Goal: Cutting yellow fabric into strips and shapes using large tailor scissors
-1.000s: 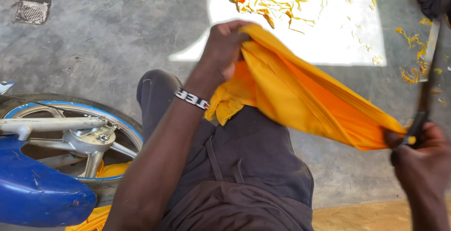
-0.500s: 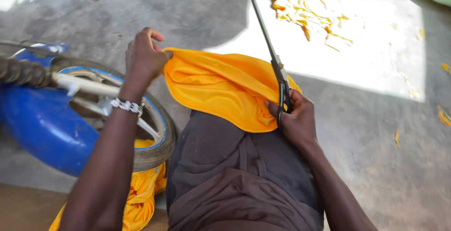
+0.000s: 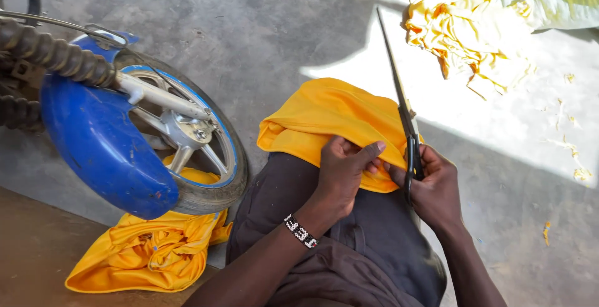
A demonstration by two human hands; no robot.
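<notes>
From the head camera, the yellow cloth [image 3: 334,116] lies over the person's knee, and the left hand [image 3: 343,173] pinches its near edge with the fingers closed on it. The right hand [image 3: 433,188] is wrapped around the handles of long scissors [image 3: 399,104], whose blades point up and away over the cloth. A blue motorbike wheel [image 3: 156,138] stands to the left with more yellow cloth [image 3: 150,251] under it, and a pile of yellow scraps [image 3: 471,35] lies on the floor [image 3: 262,32] ahead.
</notes>
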